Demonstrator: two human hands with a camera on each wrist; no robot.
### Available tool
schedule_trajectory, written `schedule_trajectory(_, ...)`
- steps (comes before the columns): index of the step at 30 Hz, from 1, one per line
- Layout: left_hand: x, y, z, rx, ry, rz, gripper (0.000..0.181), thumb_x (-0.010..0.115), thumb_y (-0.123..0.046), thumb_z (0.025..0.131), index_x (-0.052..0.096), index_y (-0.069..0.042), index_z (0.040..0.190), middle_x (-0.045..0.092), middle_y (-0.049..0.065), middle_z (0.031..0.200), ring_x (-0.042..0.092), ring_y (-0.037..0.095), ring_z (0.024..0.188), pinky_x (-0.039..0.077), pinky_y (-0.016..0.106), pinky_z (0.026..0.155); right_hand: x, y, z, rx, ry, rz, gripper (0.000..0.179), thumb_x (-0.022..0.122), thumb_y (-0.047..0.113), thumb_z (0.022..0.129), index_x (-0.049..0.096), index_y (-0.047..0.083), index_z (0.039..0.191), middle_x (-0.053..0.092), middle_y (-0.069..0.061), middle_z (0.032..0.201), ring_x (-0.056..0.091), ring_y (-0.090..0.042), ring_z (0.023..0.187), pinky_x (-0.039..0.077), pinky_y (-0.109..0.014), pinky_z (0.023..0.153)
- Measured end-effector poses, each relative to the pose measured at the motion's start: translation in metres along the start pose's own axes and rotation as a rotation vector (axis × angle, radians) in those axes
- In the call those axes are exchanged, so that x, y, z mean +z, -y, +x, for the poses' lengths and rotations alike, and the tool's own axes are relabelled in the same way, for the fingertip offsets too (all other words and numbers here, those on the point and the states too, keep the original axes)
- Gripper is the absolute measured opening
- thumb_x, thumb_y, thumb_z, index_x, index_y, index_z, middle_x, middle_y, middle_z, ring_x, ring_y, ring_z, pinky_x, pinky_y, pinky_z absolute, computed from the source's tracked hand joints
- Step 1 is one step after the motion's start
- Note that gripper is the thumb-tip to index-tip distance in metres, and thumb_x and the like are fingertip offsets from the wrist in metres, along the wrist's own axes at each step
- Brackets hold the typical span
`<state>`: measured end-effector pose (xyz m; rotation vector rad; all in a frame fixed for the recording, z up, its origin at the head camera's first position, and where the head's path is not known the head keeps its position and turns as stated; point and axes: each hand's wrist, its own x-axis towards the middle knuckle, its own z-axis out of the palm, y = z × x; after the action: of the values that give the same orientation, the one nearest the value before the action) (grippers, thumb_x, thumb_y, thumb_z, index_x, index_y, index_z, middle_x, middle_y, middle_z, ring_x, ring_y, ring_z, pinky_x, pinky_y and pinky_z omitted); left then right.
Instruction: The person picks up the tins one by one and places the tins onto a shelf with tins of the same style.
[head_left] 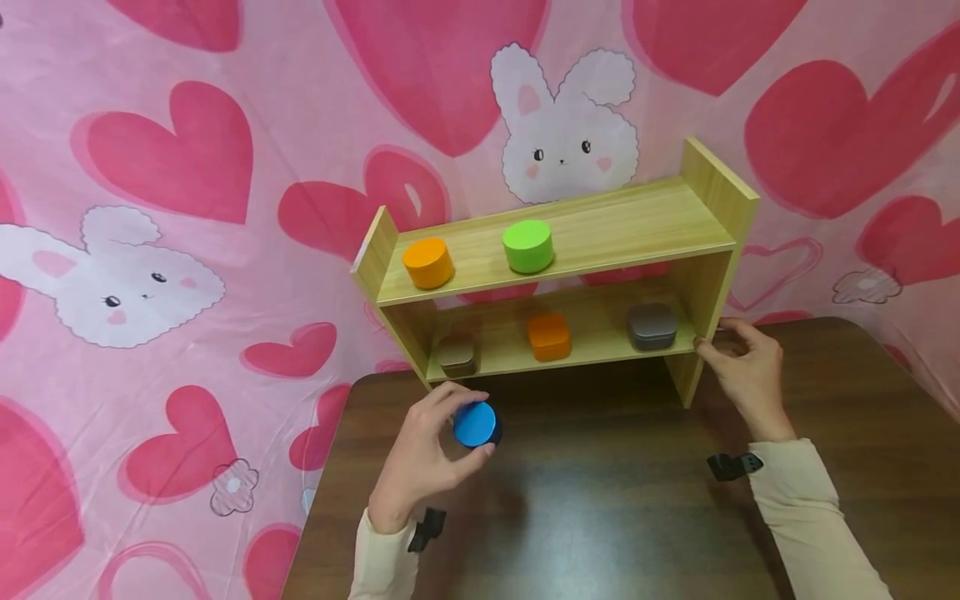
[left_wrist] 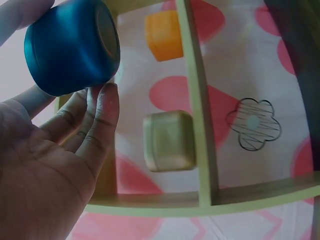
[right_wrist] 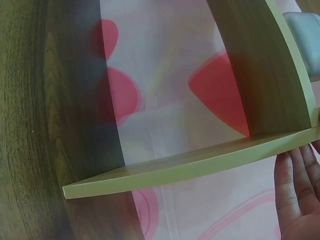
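Observation:
My left hand (head_left: pixel 422 457) grips a small round blue tin (head_left: pixel 476 424) between thumb and fingers, in front of the lower left corner of a two-tier wooden shelf (head_left: pixel 622 225). The left wrist view shows the blue tin (left_wrist: pixel 75 50) from its side, apart from the shelf. At the shelf's right side panel my right hand (head_left: pixel 750 383) holds the edge, thumb at the front and fingers on the outer face. Upstairs stand a round orange tin (head_left: pixel 428 263) and a round green tin (head_left: pixel 528 247). Below are square tins: beige (head_left: pixel 457 356), orange (head_left: pixel 549 337) and grey (head_left: pixel 652 326).
The shelf stands at the back of a dark wooden table (head_left: pixel 600 500). Behind it hangs a pink cloth (head_left: pixel 300 100) printed with hearts and rabbits. Raised side panels bound the top tier at both ends.

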<state>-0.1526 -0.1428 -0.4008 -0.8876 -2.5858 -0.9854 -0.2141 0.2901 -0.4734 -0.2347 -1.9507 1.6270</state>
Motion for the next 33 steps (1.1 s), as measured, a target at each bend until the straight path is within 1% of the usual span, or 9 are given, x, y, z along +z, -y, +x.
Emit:
schedule_trajectory(5, -0.004, -0.008, 0.007, 0.022, 0.002, -0.001, 0.06, 0.09, -0.032, 0.075, 0.069, -0.024, 0.131, 0.068, -0.009, 0.123, 0.065, 0.01, 0.108, 0.061, 0.028, 0.086, 0.0, 0.0, 0.0, -0.003, -0.001, 0.012, 0.025, 0.075, -0.005, 0.082, 0.073, 0.017, 0.094, 0.067, 0.031, 0.071, 0.063, 0.014, 0.061, 0.05, -0.004, 0.062)
schedule_trajectory(11, -0.007, -0.018, 0.018, 0.086, 0.001, -0.015, 0.06, 0.089, -0.032, 0.076, 0.069, -0.025, 0.131, 0.068, -0.007, 0.123, 0.065, 0.012, 0.112, 0.062, 0.031, 0.091, 0.0, 0.0, -0.001, 0.01, 0.009, 0.024, 0.028, 0.074, -0.005, 0.083, 0.071, 0.02, 0.095, 0.068, 0.031, 0.072, 0.065, 0.014, 0.067, 0.051, -0.004, 0.064)
schedule_trajectory(18, -0.016, -0.033, 0.041, 0.18, 0.028, -0.028, 0.057, 0.089, -0.033, 0.077, 0.069, -0.022, 0.129, 0.068, -0.007, 0.12, 0.063, 0.01, 0.11, 0.06, 0.03, 0.091, 0.0, 0.0, -0.001, 0.002, 0.004, 0.025, 0.027, 0.075, -0.005, 0.083, 0.072, 0.019, 0.095, 0.068, 0.03, 0.073, 0.065, 0.014, 0.067, 0.051, -0.004, 0.065)
schedule_trajectory(22, -0.021, -0.041, 0.054, 0.229, 0.052, -0.054, 0.057, 0.088, -0.033, 0.078, 0.069, -0.02, 0.13, 0.068, -0.005, 0.121, 0.063, 0.01, 0.111, 0.06, 0.03, 0.092, 0.0, 0.0, -0.001, -0.001, -0.004, 0.027, 0.027, 0.075, -0.005, 0.082, 0.072, 0.02, 0.094, 0.068, 0.029, 0.073, 0.065, 0.013, 0.066, 0.051, -0.004, 0.064)
schedule_trajectory(26, -0.023, -0.047, 0.062, 0.245, 0.07, -0.078, 0.057, 0.088, -0.033, 0.078, 0.068, -0.02, 0.13, 0.068, -0.006, 0.121, 0.064, 0.01, 0.111, 0.061, 0.03, 0.092, 0.0, -0.001, -0.001, -0.005, -0.002, 0.029, 0.024, 0.074, -0.005, 0.082, 0.072, 0.016, 0.094, 0.068, 0.028, 0.073, 0.065, 0.013, 0.065, 0.051, -0.004, 0.064)
schedule_trajectory(30, -0.026, -0.052, 0.07, 0.263, 0.084, -0.084, 0.057, 0.088, -0.032, 0.078, 0.069, -0.018, 0.129, 0.068, -0.006, 0.122, 0.063, 0.01, 0.111, 0.061, 0.029, 0.092, 0.0, -0.002, 0.0, -0.015, -0.004, 0.026, 0.022, 0.075, -0.005, 0.081, 0.073, 0.011, 0.095, 0.067, 0.028, 0.072, 0.065, 0.014, 0.064, 0.051, -0.004, 0.063)
schedule_trajectory(33, -0.027, -0.057, 0.076, 0.287, 0.085, -0.077, 0.057, 0.088, -0.031, 0.077, 0.069, -0.016, 0.129, 0.068, -0.005, 0.121, 0.063, 0.009, 0.111, 0.061, 0.029, 0.091, 0.0, -0.002, 0.0, -0.021, -0.004, 0.026, 0.022, 0.074, -0.006, 0.081, 0.073, 0.01, 0.096, 0.067, 0.029, 0.073, 0.065, 0.014, 0.065, 0.051, -0.004, 0.063)
